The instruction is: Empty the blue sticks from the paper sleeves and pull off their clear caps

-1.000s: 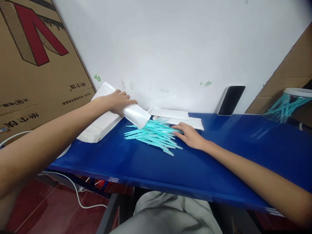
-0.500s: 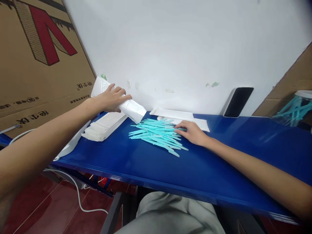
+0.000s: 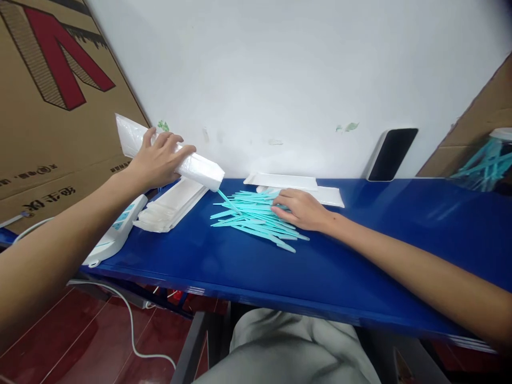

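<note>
Sticks: are lying near the bench's back edge, one reaching the pouch's lower end.
Left hand: is clasping the tilted pouch in its grip.
Right hand: is touching sticks; whether its grip is holding any, I cannot tell.

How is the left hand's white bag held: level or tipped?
Tipped: the white bag slopes down from the left hand toward the teal sticks, one stick slanting from its lower end. Fullness: cannot tell.

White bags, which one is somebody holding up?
The tilted bag in the left hand; the others are down on the table, unheld.
</note>
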Tool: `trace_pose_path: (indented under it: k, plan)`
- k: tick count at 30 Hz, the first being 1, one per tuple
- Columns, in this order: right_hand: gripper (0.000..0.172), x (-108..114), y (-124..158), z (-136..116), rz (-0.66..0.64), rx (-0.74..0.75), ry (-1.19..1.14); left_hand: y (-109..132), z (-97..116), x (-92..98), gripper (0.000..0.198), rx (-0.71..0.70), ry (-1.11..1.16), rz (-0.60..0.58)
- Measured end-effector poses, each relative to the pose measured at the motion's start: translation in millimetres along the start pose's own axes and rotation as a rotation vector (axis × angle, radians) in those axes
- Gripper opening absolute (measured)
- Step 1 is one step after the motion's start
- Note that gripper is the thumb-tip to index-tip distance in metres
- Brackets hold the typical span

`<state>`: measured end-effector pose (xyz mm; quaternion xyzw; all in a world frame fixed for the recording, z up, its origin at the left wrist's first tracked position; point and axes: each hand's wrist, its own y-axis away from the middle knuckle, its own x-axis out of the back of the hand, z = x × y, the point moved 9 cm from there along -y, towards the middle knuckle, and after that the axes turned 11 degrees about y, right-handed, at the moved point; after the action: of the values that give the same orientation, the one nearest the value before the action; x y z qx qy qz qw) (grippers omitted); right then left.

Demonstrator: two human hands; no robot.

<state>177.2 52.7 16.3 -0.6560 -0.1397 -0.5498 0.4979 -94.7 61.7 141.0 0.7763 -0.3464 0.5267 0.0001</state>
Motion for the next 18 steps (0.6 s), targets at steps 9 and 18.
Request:
trace_pose_path:
  k: [9, 18]
  plan:
    - [0.040, 21.9, 27.8, -62.8, 0.024, 0.282, 0.003, 21.5, -31.8, -22.0, 0.044, 0.065, -0.035, -0.032]
    - [0.019, -0.7, 27.1, -60.9, -0.031, 0.242, 0.029, 18.8, 4.9, -12.1, 0.051, 0.045, 0.321, 0.165]
